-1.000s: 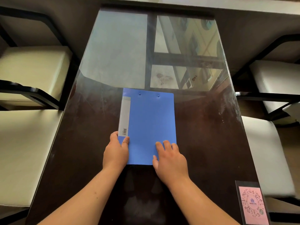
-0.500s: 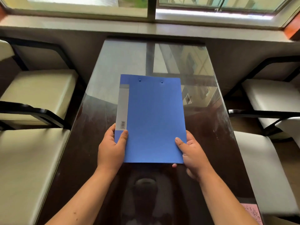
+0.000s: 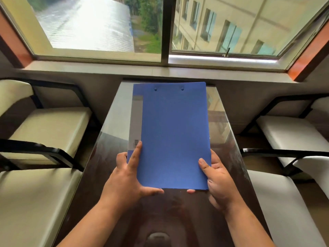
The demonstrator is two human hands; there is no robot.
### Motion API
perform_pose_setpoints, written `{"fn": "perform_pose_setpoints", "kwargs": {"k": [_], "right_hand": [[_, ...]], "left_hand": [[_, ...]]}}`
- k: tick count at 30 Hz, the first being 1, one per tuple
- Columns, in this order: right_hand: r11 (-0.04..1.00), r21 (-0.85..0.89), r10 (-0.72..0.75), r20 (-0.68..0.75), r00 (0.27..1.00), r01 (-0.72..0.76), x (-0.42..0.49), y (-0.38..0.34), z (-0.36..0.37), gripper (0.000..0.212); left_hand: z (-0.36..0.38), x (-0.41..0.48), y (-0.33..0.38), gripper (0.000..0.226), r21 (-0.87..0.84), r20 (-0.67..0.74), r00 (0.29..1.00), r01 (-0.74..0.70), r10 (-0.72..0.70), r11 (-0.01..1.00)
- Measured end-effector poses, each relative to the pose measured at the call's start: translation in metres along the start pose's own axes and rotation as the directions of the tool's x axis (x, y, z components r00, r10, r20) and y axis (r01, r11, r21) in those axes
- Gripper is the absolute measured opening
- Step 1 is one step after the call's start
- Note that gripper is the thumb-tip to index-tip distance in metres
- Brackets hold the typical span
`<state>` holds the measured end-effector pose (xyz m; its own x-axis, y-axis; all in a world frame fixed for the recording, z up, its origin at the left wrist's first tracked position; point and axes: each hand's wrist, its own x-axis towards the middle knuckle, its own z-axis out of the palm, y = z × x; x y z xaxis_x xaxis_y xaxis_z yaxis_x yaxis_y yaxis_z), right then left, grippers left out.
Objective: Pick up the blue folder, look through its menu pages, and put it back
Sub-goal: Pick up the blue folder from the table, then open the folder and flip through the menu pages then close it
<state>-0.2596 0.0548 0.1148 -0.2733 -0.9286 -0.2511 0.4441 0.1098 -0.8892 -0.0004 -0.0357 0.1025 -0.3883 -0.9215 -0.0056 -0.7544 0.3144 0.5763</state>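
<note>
I count one folder (image 3: 173, 134), two hands on it: left (image 3: 127, 177), right (image 3: 219, 180). One table (image 3: 229, 150), four seats, two per side, one window (image 3: 164, 27).

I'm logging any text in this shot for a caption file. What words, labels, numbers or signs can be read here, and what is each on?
Nothing here can be read.
Small barcode sticker on the grey spine strip of the blue folder, just above the left hand: print too small and blurred to read.
Folder cover, held closed by the left hand and right hand: no lettering shows.
</note>
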Motion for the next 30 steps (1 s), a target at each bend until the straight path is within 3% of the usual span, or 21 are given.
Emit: {"fn": "perform_pose_setpoints", "kwargs": {"k": [9,15,19,23,25,28,30], "right_hand": [[0.993,0.112,0.039,-0.017,0.999,-0.037,-0.007,0.023,-0.008,0.041],[0.987,0.098,0.130,-0.024,0.991,-0.127,-0.011,0.023,-0.012,0.066],[0.994,0.034,0.105,-0.077,0.991,-0.103,-0.009,0.019,-0.013,0.058],[0.992,-0.092,0.087,-0.041,0.995,-0.090,-0.006,0.016,-0.014,0.030],[0.993,-0.055,0.099,-0.030,0.995,-0.100,-0.005,0.017,-0.015,0.042],[0.998,-0.015,0.066,-0.027,0.997,-0.067,-0.006,0.017,-0.017,0.040],[0.996,0.047,0.074,-0.029,0.997,-0.073,-0.006,0.015,-0.018,0.042]], "left_hand": [[0.015,-0.013,-0.013,0.140,0.003,0.003,0.998,-0.056,0.056,0.998],[0.017,-0.021,-0.012,0.131,0.032,-0.097,0.985,-0.142,0.144,0.989],[0.017,-0.024,-0.014,0.127,0.018,-0.134,0.980,-0.144,0.145,0.989],[0.018,-0.027,-0.015,0.119,-0.005,-0.184,0.970,-0.162,0.158,0.987],[0.020,-0.029,-0.018,0.114,-0.034,-0.209,0.965,-0.172,0.161,0.985],[0.022,-0.032,-0.024,0.102,-0.102,-0.294,0.944,-0.187,0.150,0.977],[0.026,-0.035,-0.022,0.082,-0.139,-0.408,0.907,-0.171,0.101,0.975]]}}
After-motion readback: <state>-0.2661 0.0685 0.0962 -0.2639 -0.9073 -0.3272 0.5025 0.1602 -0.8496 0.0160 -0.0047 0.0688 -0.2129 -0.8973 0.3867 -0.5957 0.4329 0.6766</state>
